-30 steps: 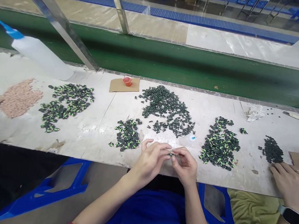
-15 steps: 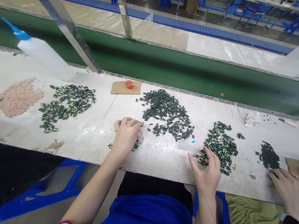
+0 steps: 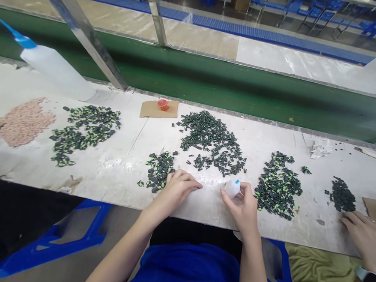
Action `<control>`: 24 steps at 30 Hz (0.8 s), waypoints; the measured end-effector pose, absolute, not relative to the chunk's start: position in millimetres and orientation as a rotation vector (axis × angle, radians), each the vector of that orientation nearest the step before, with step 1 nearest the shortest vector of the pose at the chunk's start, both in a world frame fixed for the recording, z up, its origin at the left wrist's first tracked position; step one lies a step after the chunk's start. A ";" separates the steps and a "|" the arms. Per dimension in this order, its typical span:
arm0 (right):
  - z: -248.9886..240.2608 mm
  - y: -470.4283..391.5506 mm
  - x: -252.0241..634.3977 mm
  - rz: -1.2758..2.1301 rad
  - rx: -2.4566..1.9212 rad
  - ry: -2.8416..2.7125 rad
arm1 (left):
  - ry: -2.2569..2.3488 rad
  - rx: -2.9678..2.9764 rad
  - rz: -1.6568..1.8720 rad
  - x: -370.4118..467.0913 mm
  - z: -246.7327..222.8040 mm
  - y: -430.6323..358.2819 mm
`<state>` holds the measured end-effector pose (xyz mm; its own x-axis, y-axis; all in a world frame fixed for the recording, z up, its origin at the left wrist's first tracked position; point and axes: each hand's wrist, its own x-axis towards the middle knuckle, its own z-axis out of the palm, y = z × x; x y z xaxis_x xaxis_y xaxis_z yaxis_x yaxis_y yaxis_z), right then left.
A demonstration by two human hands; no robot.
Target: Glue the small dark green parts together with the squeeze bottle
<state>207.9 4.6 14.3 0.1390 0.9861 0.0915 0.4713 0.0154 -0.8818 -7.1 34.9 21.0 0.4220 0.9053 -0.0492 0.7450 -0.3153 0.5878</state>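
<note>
Plainly, the right hand (image 3: 244,206) grips a small, rounded, cloudy-white bottle (image 3: 232,189), blue-tipped, at four o'clock from view centre; the left hand (image 3: 178,188) bends narrowly, its grasp unclear. Slim dark-green pieces (image 3: 204,131) heap loosely at the bottle's eleven o'clock.

Right hand (image 3: 246,209) has the small white bottle (image 3: 232,189) in its fingers, blue tip showing! Left hand (image 3: 180,190) is low at the white table (image 3: 202,208), right beside a dark-and-green pile (image 3: 158,169), with a dark heap (image 3: 204,131) beyond both hands.
</note>
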 end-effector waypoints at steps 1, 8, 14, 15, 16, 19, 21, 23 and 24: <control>16.4 2.6 206.3 0.822 -1.568 -1.428 | 1.432 2.145 0.400 -4.9 18.7 32.2; 20.5 -4.0 197.6 0.920 -1.500 -1.202 | 1.566 2.147 0.581 -5.3 10.9 30.0; 20.1 -4.0 184.8 0.975 -1.541 -1.091 | 1.510 2.091 0.646 -4.6 7.3 31.4; 20.4 -3.3 182.6 0.976 -1.545 -1.079 | 1.512 2.085 0.656 -4.0 6.4 31.6; 20.6 -2.5 180.8 0.970 -1.555 -1.066 | 1.517 2.077 0.668 -3.6 5.4 31.8; 20.4 0.1 178.2 0.925 -1.613 -1.057 | 1.535 2.038 0.716 -3.1 2.7 32.2; 19.6 1.3 178.6 0.893 -1.652 -1.069 | 1.549 2.006 0.743 -3.2 1.7 32.4; 18.6 1.8 179.4 0.883 -1.676 -1.094 | 1.562 1.979 0.747 -3.3 1.7 32.5; 18.3 1.8 179.9 0.882 -1.683 -1.110 | 1.568 1.970 0.741 -3.3 2.2 32.6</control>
